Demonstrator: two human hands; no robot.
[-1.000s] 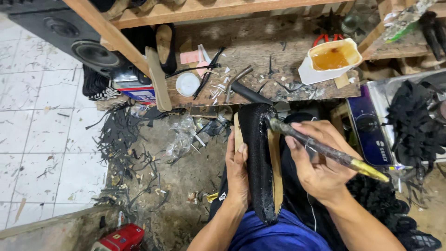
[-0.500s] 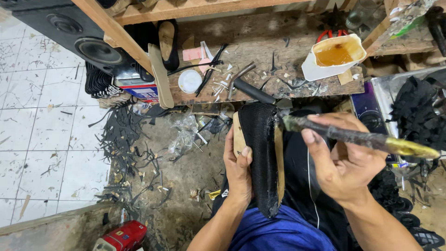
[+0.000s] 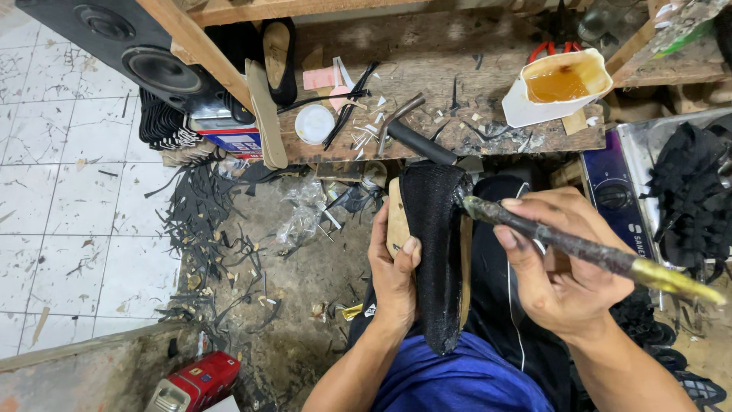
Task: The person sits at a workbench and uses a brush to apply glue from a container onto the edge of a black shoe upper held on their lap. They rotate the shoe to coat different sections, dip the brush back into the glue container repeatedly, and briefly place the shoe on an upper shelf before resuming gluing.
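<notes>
Mostly clutter: wooden workbench (image 3: 457, 46) on top, white tiled floor (image 3: 69, 191) at left with black scraps (image 3: 206, 221) strewn at its edge, black speaker (image 3: 114, 38) top left. Then the black shoe upper (image 3: 431, 252) on its wooden last (image 3: 396, 217), propped upright on the person's lap, just below the bench edge. Left hand (image 3: 395, 278) closed around the last's side, thumb on the black fabric, steadying it. Right hand (image 3: 560, 263) clenched on a long glue-crusted brush (image 3: 587, 252), bristle end touching the upper's top right edge. White tub of amber glue (image 3: 560, 84) on the bench, well apart from the brush. Red can (image 3: 202, 381) bottom left. Progress, judged: gluing looks underway at the top edge; how much surface is coated cannot be told, fabric reads uniformly black. No sole attached to it.
</notes>
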